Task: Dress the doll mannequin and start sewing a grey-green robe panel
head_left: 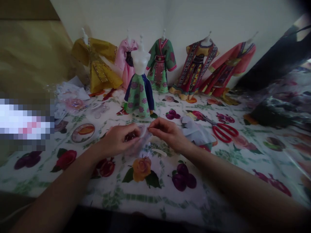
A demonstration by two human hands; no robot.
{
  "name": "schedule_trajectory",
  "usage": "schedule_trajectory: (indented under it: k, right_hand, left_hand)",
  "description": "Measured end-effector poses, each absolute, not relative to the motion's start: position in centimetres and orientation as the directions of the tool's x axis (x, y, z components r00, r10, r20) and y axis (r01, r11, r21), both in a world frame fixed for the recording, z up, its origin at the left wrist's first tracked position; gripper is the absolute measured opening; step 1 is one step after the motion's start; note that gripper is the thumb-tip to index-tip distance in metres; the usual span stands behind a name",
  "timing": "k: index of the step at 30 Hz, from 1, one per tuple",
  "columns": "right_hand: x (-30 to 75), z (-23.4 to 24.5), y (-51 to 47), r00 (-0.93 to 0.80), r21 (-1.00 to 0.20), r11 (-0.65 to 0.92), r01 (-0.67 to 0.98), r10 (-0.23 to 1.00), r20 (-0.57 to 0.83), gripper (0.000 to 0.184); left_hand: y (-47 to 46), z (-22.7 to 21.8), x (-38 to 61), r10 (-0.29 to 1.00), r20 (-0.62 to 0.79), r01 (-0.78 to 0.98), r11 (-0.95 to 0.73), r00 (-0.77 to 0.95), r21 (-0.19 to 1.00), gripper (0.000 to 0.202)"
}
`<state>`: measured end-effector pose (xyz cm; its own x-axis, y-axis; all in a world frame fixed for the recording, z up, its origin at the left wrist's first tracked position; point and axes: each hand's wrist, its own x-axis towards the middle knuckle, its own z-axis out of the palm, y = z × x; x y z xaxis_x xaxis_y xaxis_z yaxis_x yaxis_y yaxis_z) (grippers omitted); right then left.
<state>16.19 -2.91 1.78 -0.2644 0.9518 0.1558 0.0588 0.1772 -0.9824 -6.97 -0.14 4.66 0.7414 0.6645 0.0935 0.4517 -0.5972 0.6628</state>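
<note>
My left hand (120,139) and my right hand (166,132) meet over the flowered tablecloth (145,191), both pinching a small clear plastic packet (143,140) between their fingertips. What the packet holds is too small to tell. Just beyond my hands stands a white doll mannequin (140,61) wearing a green flowered skirt with a blue panel (139,95).
Several dressed mannequins line the wall: yellow (98,64), pink (127,61), green (161,64), patterned red (194,69), coral (228,68). Red scissors (224,131) and a pale cloth piece (196,132) lie right of my hands. Plastic wrappers (73,97) pile at left, dark fabric (279,64) at right.
</note>
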Motion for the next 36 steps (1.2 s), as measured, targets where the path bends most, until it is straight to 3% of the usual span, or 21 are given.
schedule_trajectory:
  k: [8,12,17,23,30,36]
  right_hand:
    - [16.2,2.0,-2.9,-0.184,-0.977,0.161,0.143,0.974,0.133,0.016]
    - [16.1,1.5,-2.7,-0.227,-0.997,0.051,0.049,0.973,0.038,0.024]
    - [16.0,1.5,-2.8,-0.260,-0.999,-0.016,-0.038,0.966,-0.005,0.018]
    - [16.1,1.8,-2.7,-0.232,-0.997,0.041,-0.064,0.971,0.055,0.017]
    - [16.0,2.1,-3.1,-0.221,-0.987,0.155,-0.038,0.962,0.160,0.018]
    - [16.1,2.5,-3.4,-0.210,-0.960,0.264,0.088,0.947,0.242,0.016]
  left_hand:
    - [-0.6,4.5,-7.0,0.709,0.149,0.453,-0.582,0.689,0.675,0.013]
    - [-0.7,4.7,-6.9,0.703,0.169,0.463,-0.610,0.691,0.643,0.013]
    - [-0.7,4.2,-6.9,0.689,0.182,0.448,-0.625,0.702,0.640,0.011]
    - [-0.5,4.0,-6.9,0.711,0.148,0.474,-0.593,0.687,0.651,0.014]
    - [-0.4,4.0,-6.9,0.723,0.125,0.506,-0.584,0.679,0.635,0.032]
    - [-0.4,3.9,-6.9,0.731,0.147,0.493,-0.580,0.666,0.649,0.033]
